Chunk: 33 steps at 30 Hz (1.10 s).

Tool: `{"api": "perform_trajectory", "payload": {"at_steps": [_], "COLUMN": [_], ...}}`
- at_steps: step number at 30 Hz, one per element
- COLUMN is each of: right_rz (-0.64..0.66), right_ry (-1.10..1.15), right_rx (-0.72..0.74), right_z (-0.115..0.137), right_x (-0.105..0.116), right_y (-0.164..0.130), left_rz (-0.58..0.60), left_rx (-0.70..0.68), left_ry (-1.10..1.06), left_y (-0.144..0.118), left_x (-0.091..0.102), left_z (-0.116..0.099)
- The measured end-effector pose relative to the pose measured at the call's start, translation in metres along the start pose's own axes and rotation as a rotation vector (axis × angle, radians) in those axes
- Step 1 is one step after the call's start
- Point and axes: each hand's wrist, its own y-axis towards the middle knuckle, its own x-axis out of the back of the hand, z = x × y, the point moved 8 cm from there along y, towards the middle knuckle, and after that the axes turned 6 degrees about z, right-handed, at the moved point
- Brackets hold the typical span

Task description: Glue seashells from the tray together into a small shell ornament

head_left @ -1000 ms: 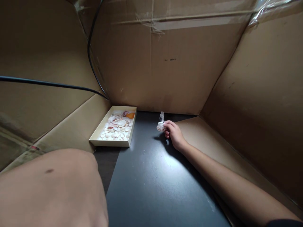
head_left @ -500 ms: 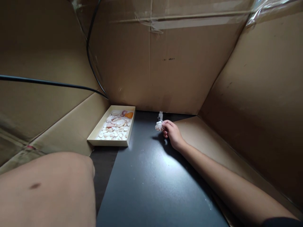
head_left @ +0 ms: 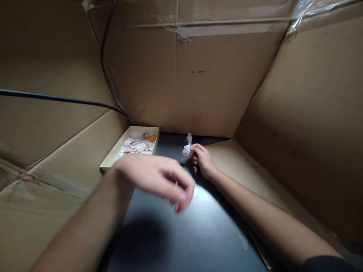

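The right hand [head_left: 202, 160] is lying at the far end of the black tabletop [head_left: 181, 226], its fingertips pinching a small ribbed seashell [head_left: 186, 151] with reddish markings. Just behind the shell, a tiny clear bottle [head_left: 189, 138] is standing, too small and dim to make out in detail; whether shell and bottle are touching cannot be told. The left hand [head_left: 159, 181] is hovering blurred over the middle of the tabletop, fingers curled loosely downward and gripping nothing that shows. It is covering the near corner of a shallow cream tray [head_left: 113, 156] holding pale seashells and one orange piece, so only the tray's far half is showing. Cardboard walls [head_left: 198, 83] are closing in the back and both sides, with a black cable [head_left: 56, 99] crossing the left wall. The right forearm is running off the lower right edge. Bare tabletop is lying open between the two hands and toward the viewer.
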Motion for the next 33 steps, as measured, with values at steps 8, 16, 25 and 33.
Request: {"api": "perform_trajectory", "payload": {"at_steps": [8, 16, 25, 33], "right_rz": [-0.013, -0.001, -0.009, 0.005], "right_ry": [-0.027, -0.06, -0.245, -0.693], "right_rx": [-0.002, -0.024, 0.055, 0.374], "right_z": [0.0, -0.004, 0.001, 0.028], "right_x": [0.002, 0.001, 0.007, 0.009], "right_y": [0.001, 0.001, 0.004, -0.012], "left_rz": [-0.346, -0.459, -0.51, -0.57], "left_rx": [0.193, -0.071, -0.148, -0.109], "left_ry": [0.36, 0.218, 0.034, 0.031], "left_y": [0.057, 0.062, 0.068, 0.065], "left_x": [0.001, -0.008, -0.008, -0.001], "left_z": [0.041, 0.048, 0.058, 0.065]}}
